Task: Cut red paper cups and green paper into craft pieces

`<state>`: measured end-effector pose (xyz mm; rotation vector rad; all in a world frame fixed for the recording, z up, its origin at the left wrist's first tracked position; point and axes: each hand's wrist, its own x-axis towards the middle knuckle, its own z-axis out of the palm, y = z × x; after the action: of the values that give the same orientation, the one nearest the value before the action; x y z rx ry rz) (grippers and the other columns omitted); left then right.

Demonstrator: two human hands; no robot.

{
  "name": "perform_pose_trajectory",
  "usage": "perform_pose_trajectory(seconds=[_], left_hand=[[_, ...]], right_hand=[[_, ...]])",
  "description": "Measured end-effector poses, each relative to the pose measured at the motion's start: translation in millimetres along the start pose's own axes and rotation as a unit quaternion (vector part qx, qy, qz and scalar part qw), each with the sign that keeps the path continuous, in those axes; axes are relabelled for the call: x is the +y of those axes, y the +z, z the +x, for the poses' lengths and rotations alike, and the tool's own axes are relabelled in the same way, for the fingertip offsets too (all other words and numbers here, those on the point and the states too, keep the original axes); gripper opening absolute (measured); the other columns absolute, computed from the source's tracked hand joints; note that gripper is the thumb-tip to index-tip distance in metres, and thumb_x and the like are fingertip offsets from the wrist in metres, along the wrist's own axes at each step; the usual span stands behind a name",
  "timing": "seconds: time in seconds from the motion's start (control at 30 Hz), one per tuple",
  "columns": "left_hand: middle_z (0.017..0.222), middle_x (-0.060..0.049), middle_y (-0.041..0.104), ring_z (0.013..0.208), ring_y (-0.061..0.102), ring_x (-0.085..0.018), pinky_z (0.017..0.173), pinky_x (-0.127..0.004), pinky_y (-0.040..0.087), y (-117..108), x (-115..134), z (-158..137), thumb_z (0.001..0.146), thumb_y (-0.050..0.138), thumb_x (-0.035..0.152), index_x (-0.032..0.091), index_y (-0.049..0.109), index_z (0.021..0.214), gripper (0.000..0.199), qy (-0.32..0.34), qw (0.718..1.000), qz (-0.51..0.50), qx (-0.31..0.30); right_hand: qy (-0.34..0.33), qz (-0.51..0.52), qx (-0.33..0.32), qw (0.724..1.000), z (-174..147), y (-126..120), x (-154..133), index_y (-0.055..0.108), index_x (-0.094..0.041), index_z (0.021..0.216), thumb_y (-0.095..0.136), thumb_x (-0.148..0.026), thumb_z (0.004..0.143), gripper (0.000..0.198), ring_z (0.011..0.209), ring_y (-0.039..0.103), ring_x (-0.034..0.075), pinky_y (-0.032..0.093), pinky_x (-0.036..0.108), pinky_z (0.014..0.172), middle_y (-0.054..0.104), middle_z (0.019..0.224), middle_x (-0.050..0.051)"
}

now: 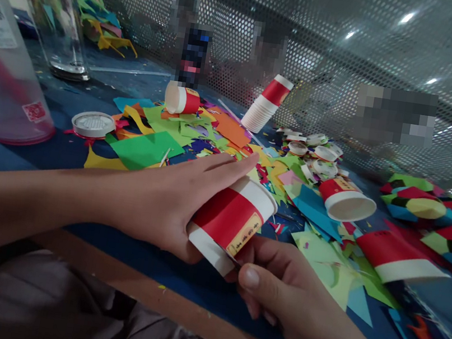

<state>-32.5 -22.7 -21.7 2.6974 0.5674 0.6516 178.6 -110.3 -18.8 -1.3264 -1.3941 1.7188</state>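
Note:
A red and white paper cup lies tilted on its side, its rim toward the upper right. Wrapped round it from the left is my left hand, with the fingers behind the cup mostly hidden. My right hand is closed at the cup's base end, thumb against the fingers. Between them a thin dark edge touches the cup near its yellow printed label; I cannot make out what it is. Coloured paper sheets and scraps, such as a green sheet, lie just beyond both hands.
More paper cups lie about, and a cup stack leans at the back. Cut cup pieces are heaped nearby. A glass and a plastic cup stand left. Perforated metal mesh borders the blue table.

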Motion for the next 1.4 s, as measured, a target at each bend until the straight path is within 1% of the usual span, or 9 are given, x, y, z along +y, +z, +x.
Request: perform_pose_trajectory(seconds=[0.13, 0.3, 0.47, 0.6, 0.73, 0.93, 1.1, 1.23, 1.4], left_hand=[[0.163, -0.012, 0.017, 0.148, 0.02, -0.039, 0.114, -0.05, 0.034, 2, -1, 1, 0.069, 0.074, 0.045, 0.026, -0.003, 0.156, 0.117, 0.005, 1.0, -0.006, 0.003], [0.163, -0.015, 0.018, 0.147, 0.021, -0.039, 0.114, -0.05, 0.035, 3, -3, 0, 0.07, 0.073, 0.047, 0.02, 0.0, 0.156, 0.116, 0.009, 1.0, -0.01, 0.009], [0.164, -0.013, 0.017, 0.147, 0.021, -0.038, 0.115, -0.05, 0.035, 4, -4, -2, 0.07, 0.074, 0.047, 0.024, -0.002, 0.156, 0.117, 0.008, 1.0, -0.006, 0.014], [0.163, -0.014, 0.018, 0.147, 0.023, -0.037, 0.116, -0.051, 0.032, 2, -2, 0, 0.07, 0.073, 0.046, 0.022, 0.003, 0.155, 0.113, 0.014, 1.0, -0.013, 0.015], [0.161, -0.019, 0.021, 0.148, 0.023, -0.036, 0.117, -0.053, 0.029, -2, 2, 4, 0.068, 0.076, 0.043, 0.018, 0.01, 0.153, 0.111, -0.011, 0.999, -0.032, 0.002], [0.161, -0.016, 0.024, 0.147, 0.026, -0.035, 0.117, -0.057, 0.026, -2, 2, 8, 0.066, 0.079, 0.038, 0.025, 0.014, 0.152, 0.109, -0.014, 0.997, -0.073, 0.017], [0.159, -0.011, 0.032, 0.144, 0.031, -0.034, 0.117, -0.055, 0.03, -2, -1, 10, 0.068, 0.076, 0.037, 0.027, 0.015, 0.153, 0.106, 0.001, 0.997, -0.076, 0.015], [0.159, -0.011, 0.031, 0.145, 0.028, -0.036, 0.116, -0.054, 0.03, -2, -2, 10, 0.07, 0.074, 0.037, 0.023, 0.015, 0.154, 0.104, -0.003, 0.998, -0.059, 0.004], [0.16, -0.013, 0.028, 0.147, 0.025, -0.035, 0.115, -0.048, 0.033, -2, -3, 9, 0.072, 0.073, 0.039, 0.02, 0.01, 0.155, 0.107, 0.0, 0.999, -0.034, -0.018]], right_hand=[[0.011, -0.024, 0.019, 0.999, -1, 0, 1, 0.056, -0.017, 0.067, 0.072, -0.064, 0.073, 0.05, 0.045, 0.033, 0.005, 0.017, 0.021, 0.039, 0.049, 0.054, -0.005], [-0.011, -0.039, 0.025, 0.999, -2, 1, 0, 0.055, -0.018, 0.064, 0.071, -0.064, 0.075, 0.05, 0.044, 0.03, 0.005, 0.018, 0.021, 0.04, 0.045, 0.05, -0.007], [-0.007, -0.043, 0.036, 0.998, -2, 3, -1, 0.055, -0.018, 0.063, 0.072, -0.065, 0.073, 0.051, 0.043, 0.03, 0.005, 0.017, 0.021, 0.039, 0.045, 0.049, -0.007], [-0.01, -0.051, 0.033, 0.998, -3, 2, -1, 0.056, -0.018, 0.064, 0.071, -0.067, 0.073, 0.052, 0.043, 0.03, 0.005, 0.015, 0.021, 0.038, 0.045, 0.05, -0.007], [0.002, -0.045, 0.044, 0.998, -3, 2, 0, 0.053, -0.018, 0.061, 0.069, -0.069, 0.073, 0.055, 0.041, 0.031, 0.004, 0.013, 0.021, 0.036, 0.045, 0.048, -0.007], [0.009, -0.02, 0.048, 0.999, -2, 1, 1, 0.051, -0.019, 0.061, 0.072, -0.068, 0.07, 0.054, 0.04, 0.032, 0.004, 0.015, 0.02, 0.036, 0.045, 0.047, -0.007], [-0.003, 0.018, 0.043, 0.999, 1, 0, 3, 0.057, -0.017, 0.071, 0.077, -0.065, 0.065, 0.053, 0.042, 0.035, 0.004, 0.018, 0.017, 0.036, 0.049, 0.054, -0.006], [0.0, 0.018, 0.026, 0.999, 2, -1, 2, 0.06, -0.016, 0.074, 0.074, -0.066, 0.068, 0.053, 0.04, 0.033, 0.003, 0.021, 0.016, 0.035, 0.051, 0.053, -0.006], [0.048, 0.014, 0.021, 0.999, 7, -2, -5, 0.057, -0.017, 0.069, 0.074, -0.061, 0.068, 0.047, 0.035, 0.031, 0.003, 0.016, 0.017, 0.033, 0.051, 0.047, -0.006]])
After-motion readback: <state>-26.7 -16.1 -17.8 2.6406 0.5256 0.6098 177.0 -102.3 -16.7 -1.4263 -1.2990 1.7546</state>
